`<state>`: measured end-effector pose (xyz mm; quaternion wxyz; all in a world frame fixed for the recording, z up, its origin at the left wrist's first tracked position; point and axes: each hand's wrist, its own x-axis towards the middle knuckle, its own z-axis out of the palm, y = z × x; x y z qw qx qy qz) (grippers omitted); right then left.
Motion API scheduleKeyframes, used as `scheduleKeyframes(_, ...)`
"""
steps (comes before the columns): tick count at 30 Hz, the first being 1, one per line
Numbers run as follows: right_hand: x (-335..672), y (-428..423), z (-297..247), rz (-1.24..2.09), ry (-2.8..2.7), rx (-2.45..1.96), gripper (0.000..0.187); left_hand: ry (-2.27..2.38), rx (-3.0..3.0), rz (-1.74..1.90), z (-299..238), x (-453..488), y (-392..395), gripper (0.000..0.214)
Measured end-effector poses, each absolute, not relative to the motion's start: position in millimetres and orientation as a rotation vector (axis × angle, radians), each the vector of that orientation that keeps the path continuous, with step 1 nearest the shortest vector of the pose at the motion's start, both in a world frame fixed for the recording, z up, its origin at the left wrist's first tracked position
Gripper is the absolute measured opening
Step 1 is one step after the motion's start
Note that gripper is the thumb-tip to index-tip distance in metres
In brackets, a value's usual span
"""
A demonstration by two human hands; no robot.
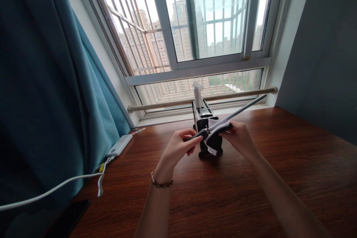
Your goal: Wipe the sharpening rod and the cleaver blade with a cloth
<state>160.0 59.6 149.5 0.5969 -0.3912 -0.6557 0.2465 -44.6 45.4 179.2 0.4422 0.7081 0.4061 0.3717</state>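
My left hand (181, 143) is closed around the dark handle of a long, narrow grey blade-like tool (240, 111). The tool slants up to the right, its far tip above the tabletop near the window. My right hand (237, 135) pinches a folded black and white piece, perhaps a cloth (216, 134), which lies against the tool just beyond its handle. Which part of it touches the tool is hard to make out. Right behind both hands stands a dark, shiny tissue box (205, 111) with a white tissue (198, 95) sticking up from its top.
The brown wooden table (195, 200) reaches to the window sill. On its left lie a white power strip (119, 145) and a white cable (55, 189). A dark flat object (68, 217) sits at the near left edge. A blue curtain (95, 81) hangs on the left.
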Motion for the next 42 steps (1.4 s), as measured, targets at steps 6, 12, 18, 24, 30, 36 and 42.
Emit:
scheduleKeyframes(6,148.5,66.1,141.8,1.259,-1.117,-0.741,0.019,1.38,2.413,1.054,183.6,-48.3,35.4,0.025)
scheduleKeyframes(12,159.8,76.8,141.7,1.449,-0.828,-0.604,0.023,1.561,2.673,1.002,192.7,-70.4,28.3,0.024)
scheduleKeyframes(18,194.8,87.7,145.8,1.37,-0.685,-0.536,0.02,1.579,2.566,0.967,197.8,-96.7,29.0,0.026)
scheduleKeyframes(24,209.6,87.9,149.4,1.289,-0.601,-0.531,0.017,1.568,2.509,0.921,198.0,-103.9,29.3,0.03)
scheduleKeyframes(30,211.6,87.8,150.5,1.266,-0.607,-0.536,0.017,1.539,2.508,0.894,200.8,-105.5,26.0,0.029)
scheduleKeyframes(36,212.9,84.5,153.5,1.253,-0.601,-0.534,0.017,1.439,2.461,0.745,202.8,-104.9,25.9,0.031)
scheduleKeyframes(42,216.4,86.1,153.1,1.26,-0.574,-0.523,0.012,1.477,2.504,0.82,200.0,-104.1,30.0,0.029)
